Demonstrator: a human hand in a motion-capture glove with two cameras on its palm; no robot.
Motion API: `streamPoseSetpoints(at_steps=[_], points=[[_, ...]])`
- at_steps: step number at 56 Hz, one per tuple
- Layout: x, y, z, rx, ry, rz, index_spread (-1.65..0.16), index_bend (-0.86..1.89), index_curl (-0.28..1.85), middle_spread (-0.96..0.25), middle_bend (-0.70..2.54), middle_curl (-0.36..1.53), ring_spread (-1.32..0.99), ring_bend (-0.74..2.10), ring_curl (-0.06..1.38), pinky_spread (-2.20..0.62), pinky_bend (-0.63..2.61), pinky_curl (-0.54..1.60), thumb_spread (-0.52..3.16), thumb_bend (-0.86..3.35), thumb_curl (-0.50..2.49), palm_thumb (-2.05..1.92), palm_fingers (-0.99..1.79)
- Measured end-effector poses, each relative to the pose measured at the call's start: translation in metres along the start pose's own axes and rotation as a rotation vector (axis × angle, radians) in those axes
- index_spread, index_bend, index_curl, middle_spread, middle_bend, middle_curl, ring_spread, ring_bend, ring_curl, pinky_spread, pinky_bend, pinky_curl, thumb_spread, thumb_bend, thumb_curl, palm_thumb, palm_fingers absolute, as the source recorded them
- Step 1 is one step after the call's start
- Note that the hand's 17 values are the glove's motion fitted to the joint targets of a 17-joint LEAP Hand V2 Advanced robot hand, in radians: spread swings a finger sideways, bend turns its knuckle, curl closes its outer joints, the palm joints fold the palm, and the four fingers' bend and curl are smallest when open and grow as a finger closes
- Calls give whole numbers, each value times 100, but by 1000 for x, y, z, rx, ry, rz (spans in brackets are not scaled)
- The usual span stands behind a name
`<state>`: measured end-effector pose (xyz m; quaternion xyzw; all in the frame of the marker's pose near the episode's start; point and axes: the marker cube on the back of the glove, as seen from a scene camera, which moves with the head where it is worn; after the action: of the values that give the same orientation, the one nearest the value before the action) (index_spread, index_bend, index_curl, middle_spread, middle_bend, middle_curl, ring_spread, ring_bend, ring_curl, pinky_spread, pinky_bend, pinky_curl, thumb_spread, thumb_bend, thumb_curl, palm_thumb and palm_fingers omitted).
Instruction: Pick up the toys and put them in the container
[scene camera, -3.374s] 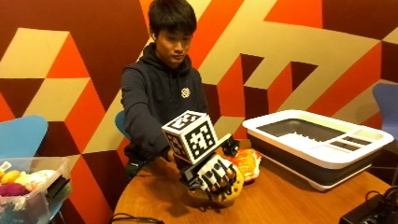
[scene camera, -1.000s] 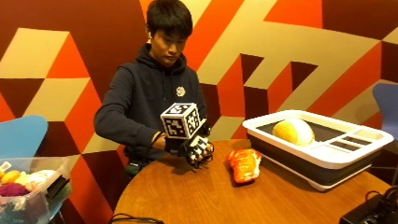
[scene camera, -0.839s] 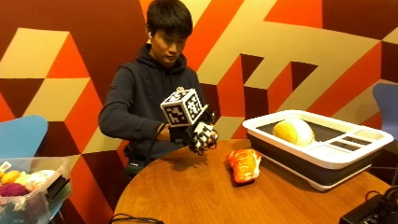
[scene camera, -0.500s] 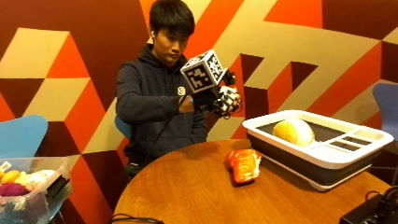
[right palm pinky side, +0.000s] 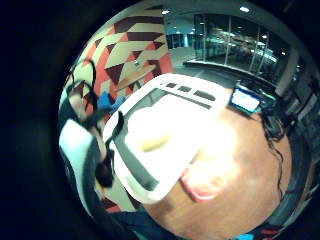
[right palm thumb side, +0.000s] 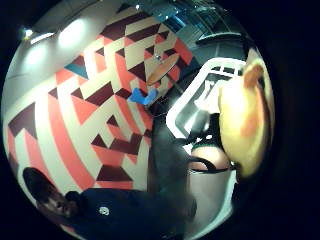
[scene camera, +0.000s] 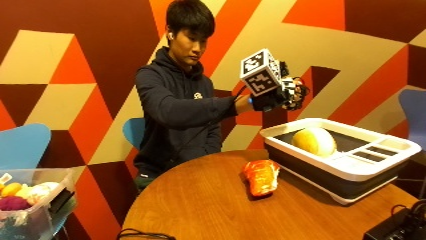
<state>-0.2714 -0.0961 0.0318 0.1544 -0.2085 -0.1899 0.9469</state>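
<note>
Room: bold orange, maroon and cream geometric wall behind a round wooden table (scene camera: 200, 210).
Container: white-rimmed grey tub (scene camera: 346, 167) at the table's right edge.
Done: one yellow round toy (scene camera: 314, 141) already lies inside the tub.
Left: an orange toy (scene camera: 261, 176) sits on the table just left of the tub, untouched.
Hand: gloved right hand (scene camera: 283, 95) raised high above the tub's far left corner.
Grip: fingers look loosely curled, apparently empty; I can't tell for sure.
</note>
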Motion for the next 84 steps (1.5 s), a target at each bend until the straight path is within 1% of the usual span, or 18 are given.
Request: streamPoseSetpoints(at_steps=[2,5,7,8,10,12,14,15,19,23,31,38,48,57,65,76,84], points=[[0,-6,8,-24,-37,5,-31,44,86,-21,113,92,-32,143,67,-40,128,68,90,0,91,56,75],[-4,-13,22,-78,-94,11,-29,32,84,-19,108,88,-31,140,64,-38,124,65,105,-4,83,45,68],[-8,-16,34,-132,-130,16,-29,26,82,-19,107,86,-31,139,63,-38,123,64,112,-3,79,42,69],[-10,-17,39,-162,-145,19,-28,21,80,-18,98,83,-30,133,61,-35,118,61,114,-6,76,36,48],[-13,-18,48,-224,-168,23,-26,21,82,-16,90,81,-28,128,61,-31,116,63,117,-7,71,29,23],[-14,-18,54,-268,-177,26,-25,23,82,-14,76,76,-25,112,59,-25,113,63,117,-10,66,19,-12],[-15,-18,55,-285,-169,28,-25,23,78,-12,71,73,-23,103,55,-21,109,59,118,-8,62,14,-13],[-15,-17,54,-287,-161,27,-25,23,76,-11,66,70,-21,96,52,-18,105,55,119,-7,61,13,-19],[-12,-14,47,-284,-121,28,-24,20,71,-8,58,65,-18,84,44,-12,97,49,121,-4,56,8,-12],[4,-10,32,-285,-65,47,-22,19,69,-6,53,62,-16,77,40,-8,92,45,123,-3,52,6,-8],[44,7,-10,-284,20,102,-22,19,65,-4,47,58,-12,69,36,-3,84,41,128,-1,46,6,-5],[88,35,-46,-299,96,156,-22,19,63,-3,44,55,-10,64,34,-1,79,38,134,0,42,9,-2],[146,74,-71,-379,210,234,-23,20,61,-2,39,52,-8,53,31,1,74,36,147,7,41,21,-4],[172,92,-69,-454,256,261,-23,17,57,-2,34,49,-6,43,28,2,72,35,151,10,40,29,-6],[182,104,-53,-576,312,245,-24,15,53,-1,27,46,-4,35,26,2,71,35,150,10,40,30,-10],[194,106,-28,-707,350,233,-24,6,41,0,15,40,-2,17,23,2,74,36,132,-2,36,21,-27],[201,109,-6,-784,367,254,-23,6,34,1,12,35,-2,15,22,2,73,36,121,-3,34,17,-33]])
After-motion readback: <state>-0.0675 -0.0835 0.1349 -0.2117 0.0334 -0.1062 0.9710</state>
